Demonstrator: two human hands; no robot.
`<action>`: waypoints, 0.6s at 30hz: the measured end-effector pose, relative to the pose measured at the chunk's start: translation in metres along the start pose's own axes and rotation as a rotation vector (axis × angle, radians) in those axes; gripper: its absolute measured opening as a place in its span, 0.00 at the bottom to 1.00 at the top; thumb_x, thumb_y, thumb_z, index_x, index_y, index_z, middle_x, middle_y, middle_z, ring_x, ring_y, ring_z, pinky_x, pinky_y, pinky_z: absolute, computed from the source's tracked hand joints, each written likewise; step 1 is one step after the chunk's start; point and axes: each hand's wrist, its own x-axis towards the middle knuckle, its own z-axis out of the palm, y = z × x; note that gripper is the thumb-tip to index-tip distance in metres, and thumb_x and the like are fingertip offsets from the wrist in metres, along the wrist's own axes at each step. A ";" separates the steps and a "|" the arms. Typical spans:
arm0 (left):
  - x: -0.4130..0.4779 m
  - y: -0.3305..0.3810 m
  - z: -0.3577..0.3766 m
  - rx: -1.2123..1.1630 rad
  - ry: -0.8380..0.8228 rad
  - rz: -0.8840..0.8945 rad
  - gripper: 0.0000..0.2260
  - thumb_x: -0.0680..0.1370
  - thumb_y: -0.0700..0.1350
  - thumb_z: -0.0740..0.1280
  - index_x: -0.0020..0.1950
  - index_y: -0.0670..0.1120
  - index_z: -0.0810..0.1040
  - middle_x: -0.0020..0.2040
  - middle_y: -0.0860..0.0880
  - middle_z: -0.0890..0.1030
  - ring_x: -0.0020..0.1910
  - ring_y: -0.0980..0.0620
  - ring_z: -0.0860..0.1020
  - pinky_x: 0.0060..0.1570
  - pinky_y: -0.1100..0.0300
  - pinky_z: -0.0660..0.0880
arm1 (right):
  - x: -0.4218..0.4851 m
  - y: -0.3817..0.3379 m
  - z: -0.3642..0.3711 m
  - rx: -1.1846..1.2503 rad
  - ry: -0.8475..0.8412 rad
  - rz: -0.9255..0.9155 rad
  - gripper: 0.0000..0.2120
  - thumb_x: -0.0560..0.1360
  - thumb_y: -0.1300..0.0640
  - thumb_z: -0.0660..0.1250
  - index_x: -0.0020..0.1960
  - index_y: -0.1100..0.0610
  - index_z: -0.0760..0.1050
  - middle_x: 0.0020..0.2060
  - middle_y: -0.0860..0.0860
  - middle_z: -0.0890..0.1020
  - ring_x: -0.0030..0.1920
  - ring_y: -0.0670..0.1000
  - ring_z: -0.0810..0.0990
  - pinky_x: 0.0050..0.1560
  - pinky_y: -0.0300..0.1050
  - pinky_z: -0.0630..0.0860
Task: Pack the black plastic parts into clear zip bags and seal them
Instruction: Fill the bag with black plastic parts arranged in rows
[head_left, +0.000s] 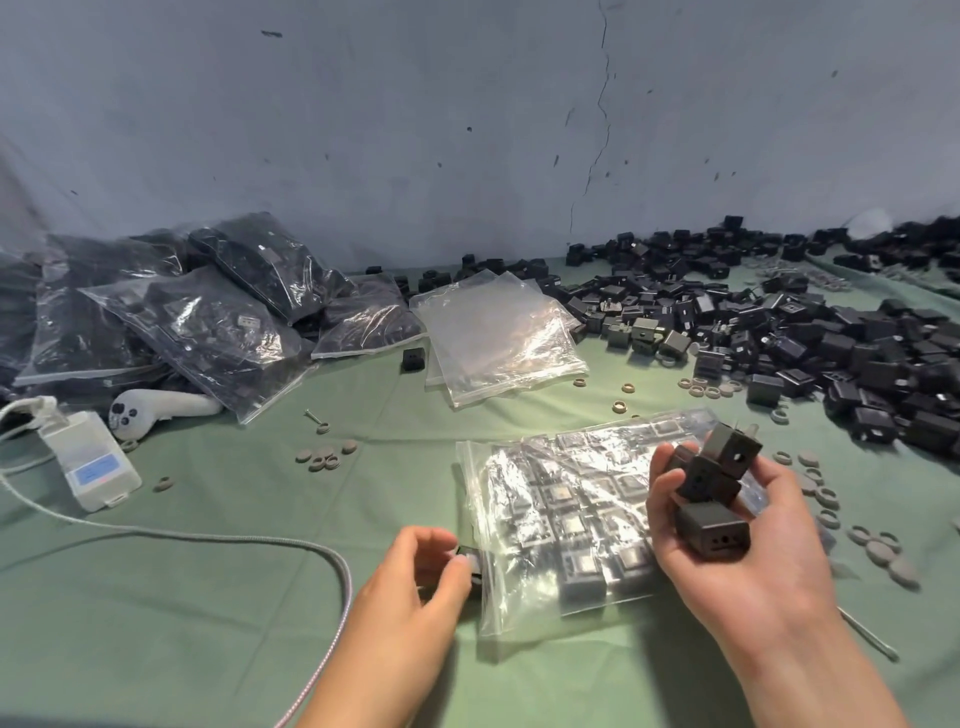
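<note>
A clear zip bag (561, 525) lies flat on the green cloth in front of me, with several black plastic parts in rows inside it. My left hand (410, 577) pinches one black part (470, 564) at the bag's left opening. My right hand (737, 551) is raised over the bag's right side, fingers curled around a small stack of black parts (711, 493). A large heap of loose black parts (810, 338) spreads across the right and back of the table.
Filled zip bags (171, 317) pile up at the back left. Empty clear bags (493, 332) lie in the middle. Grey rings and discs (324, 457) are scattered about. A white box (88, 462) with a braided cable (332, 566) sits at the left. A wall stands behind.
</note>
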 end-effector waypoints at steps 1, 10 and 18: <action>0.001 0.000 0.001 -0.013 0.010 -0.030 0.05 0.77 0.48 0.70 0.51 0.54 0.76 0.46 0.56 0.82 0.42 0.66 0.79 0.46 0.73 0.72 | 0.001 0.001 0.000 0.000 0.004 -0.004 0.15 0.77 0.50 0.68 0.58 0.59 0.76 0.47 0.62 0.85 0.44 0.54 0.85 0.35 0.40 0.81; 0.011 -0.001 0.003 0.005 -0.060 -0.106 0.02 0.76 0.48 0.71 0.47 0.55 0.79 0.41 0.61 0.81 0.39 0.63 0.81 0.47 0.61 0.74 | 0.013 0.010 0.003 -0.017 0.005 0.033 0.19 0.76 0.50 0.69 0.64 0.58 0.75 0.48 0.62 0.85 0.45 0.54 0.85 0.34 0.40 0.81; 0.024 -0.001 0.008 -0.254 0.078 -0.175 0.06 0.77 0.40 0.70 0.49 0.51 0.83 0.39 0.56 0.85 0.37 0.62 0.82 0.49 0.57 0.80 | 0.024 0.011 0.003 -0.016 -0.011 0.048 0.20 0.76 0.50 0.68 0.63 0.59 0.75 0.52 0.61 0.84 0.46 0.54 0.85 0.35 0.40 0.81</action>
